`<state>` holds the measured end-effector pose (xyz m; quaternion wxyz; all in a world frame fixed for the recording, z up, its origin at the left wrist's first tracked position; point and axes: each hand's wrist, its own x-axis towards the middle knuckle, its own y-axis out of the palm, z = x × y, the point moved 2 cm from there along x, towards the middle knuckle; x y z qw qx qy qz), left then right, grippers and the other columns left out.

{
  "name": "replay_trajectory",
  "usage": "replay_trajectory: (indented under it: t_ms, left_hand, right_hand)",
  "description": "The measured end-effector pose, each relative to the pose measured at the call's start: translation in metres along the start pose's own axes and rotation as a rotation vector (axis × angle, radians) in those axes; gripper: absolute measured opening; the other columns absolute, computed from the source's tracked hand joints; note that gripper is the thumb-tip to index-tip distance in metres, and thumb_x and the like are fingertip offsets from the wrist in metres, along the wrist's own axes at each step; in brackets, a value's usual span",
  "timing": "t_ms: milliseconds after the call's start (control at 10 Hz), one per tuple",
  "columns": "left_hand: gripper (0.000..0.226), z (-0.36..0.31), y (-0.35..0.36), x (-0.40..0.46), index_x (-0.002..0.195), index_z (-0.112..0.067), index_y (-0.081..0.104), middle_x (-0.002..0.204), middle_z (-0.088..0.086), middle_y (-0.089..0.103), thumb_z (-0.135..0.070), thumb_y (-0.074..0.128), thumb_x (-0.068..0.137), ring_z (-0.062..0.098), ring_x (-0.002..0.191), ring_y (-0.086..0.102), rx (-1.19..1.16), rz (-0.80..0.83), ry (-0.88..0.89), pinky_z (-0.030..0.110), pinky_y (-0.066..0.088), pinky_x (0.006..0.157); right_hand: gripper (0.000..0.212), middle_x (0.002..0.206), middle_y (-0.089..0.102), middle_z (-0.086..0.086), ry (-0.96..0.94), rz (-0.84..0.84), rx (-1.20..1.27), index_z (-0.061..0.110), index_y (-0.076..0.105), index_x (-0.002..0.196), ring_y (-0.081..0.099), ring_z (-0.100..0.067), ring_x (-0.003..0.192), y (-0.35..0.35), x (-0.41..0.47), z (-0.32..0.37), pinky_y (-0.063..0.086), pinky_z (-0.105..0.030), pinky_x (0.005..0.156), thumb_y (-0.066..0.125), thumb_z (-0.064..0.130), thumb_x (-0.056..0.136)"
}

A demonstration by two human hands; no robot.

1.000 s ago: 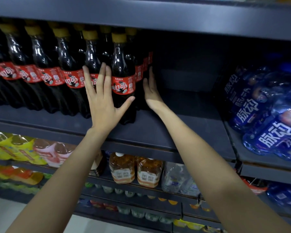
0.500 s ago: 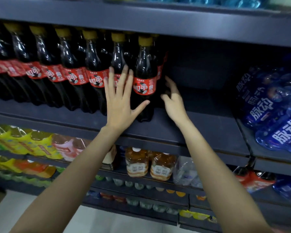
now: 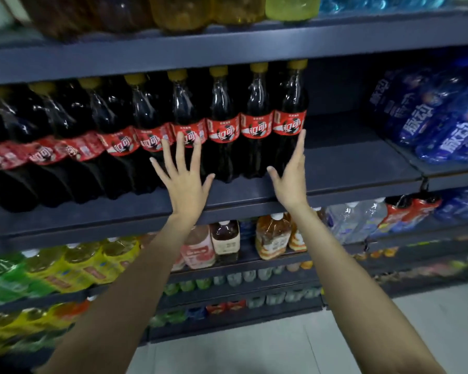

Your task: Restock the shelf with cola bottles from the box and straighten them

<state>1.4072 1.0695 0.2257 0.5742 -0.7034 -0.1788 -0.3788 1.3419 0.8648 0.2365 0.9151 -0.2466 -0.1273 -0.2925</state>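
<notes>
A: Where are the hands rn?

B: Both up at the shelf (image 3: 335,182), fingers straight and spread, nothing gripped. Left hand (image 3: 185,182) is flat in front of the cola bottles (image 3: 222,125), fingertips reaching the red labels approx. mid-row. Right hand (image 3: 292,179) stands edge-on at the right end of the row, fingers along the side of the end bottle (image 3: 291,122). Can't tell if skin actually touches plastic on either one.

A: And the bottles?

B: One long front row, upright, yellow caps, dark liquid, red labels facing out. Row runs from the far left to roughly mid-shelf; more stand behind. Left part is blurred, so can't judge how straight those stand.

A: Anything else around?

B: Blue bottles (image 3: 438,125) at right, well apart from the cola. Yellow and amber bottles on the shelf above. Tea bottles (image 3: 270,236) on the next level down, green and yellow drinks (image 3: 52,271) lower left. Pale floor (image 3: 254,352) below.
</notes>
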Motion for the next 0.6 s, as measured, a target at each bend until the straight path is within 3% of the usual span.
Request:
replay_trajectory:
  t_ms: [100, 200, 300, 400, 500, 600]
  left_hand:
    - [0.108, -0.002, 0.004, 0.002, 0.152, -0.023, 0.001, 0.154, 0.014, 0.014, -0.047, 0.073, 0.075, 0.029, 0.141, 0.012, 0.058, 0.011, 0.012, 0.068, 0.012, 0.105]
    - [0.103, 0.000, 0.006, 0.003, 0.150, -0.022, 0.009, 0.153, 0.012, 0.011, -0.050, 0.072, 0.074, 0.028, 0.141, 0.013, 0.089, 0.028, 0.018, 0.067, 0.013, 0.104]
    - [0.098, 0.000, 0.004, 0.002, 0.150, -0.021, 0.009, 0.156, 0.014, 0.017, -0.048, 0.070, 0.078, 0.029, 0.142, 0.011, 0.050, 0.074, 0.020, 0.067, 0.011, 0.105]
    - [0.090, -0.002, -0.003, -0.002, 0.151, -0.024, 0.005, 0.158, 0.013, 0.012, -0.042, 0.064, 0.085, 0.030, 0.145, 0.009, -0.042, 0.116, 0.029, 0.066, 0.006, 0.109]
    - [0.082, -0.002, -0.023, -0.009, 0.151, -0.025, 0.010, 0.159, 0.008, 0.009, -0.031, 0.060, 0.088, 0.030, 0.146, 0.006, -0.146, 0.125, 0.029, 0.060, 0.005, 0.113]
    - [0.073, -0.003, -0.044, -0.019, 0.151, -0.020, 0.018, 0.157, 0.005, 0.021, -0.028, 0.057, 0.089, 0.027, 0.146, 0.010, -0.248, 0.098, -0.033, 0.052, 0.006, 0.117]
  right_hand:
    - [0.100, 0.157, 0.013, -0.012, 0.030, -0.013, -0.079, 0.022, -0.019, 0.148, 0.024, -0.025, 0.141, 0.007, 0.006, 0.005, 0.032, -0.036, 0.108, 0.060, 0.002, 0.089]
    - [0.100, 0.156, 0.014, -0.015, 0.027, -0.002, -0.131, 0.022, -0.021, 0.147, 0.023, -0.029, 0.142, 0.006, 0.008, 0.005, 0.032, -0.048, 0.111, 0.059, 0.005, 0.090]
    - [0.099, 0.156, 0.016, -0.014, 0.051, 0.023, -0.181, 0.021, -0.020, 0.147, 0.019, -0.031, 0.143, 0.002, 0.005, 0.007, 0.026, -0.051, 0.114, 0.059, 0.008, 0.090]
    - [0.093, 0.158, 0.010, -0.012, 0.073, 0.069, -0.255, 0.018, -0.014, 0.149, 0.010, -0.030, 0.145, -0.010, 0.004, 0.011, 0.020, -0.045, 0.117, 0.058, 0.010, 0.091]
    - [0.081, 0.158, 0.005, -0.015, 0.040, 0.143, -0.354, 0.014, 0.000, 0.151, 0.007, -0.032, 0.145, -0.023, -0.014, 0.028, 0.018, -0.041, 0.115, 0.056, 0.014, 0.093]
    - [0.067, 0.155, 0.015, -0.015, -0.048, 0.176, -0.431, 0.014, 0.018, 0.150, 0.017, -0.034, 0.142, -0.036, -0.033, 0.043, 0.025, -0.043, 0.113, 0.054, 0.018, 0.094]
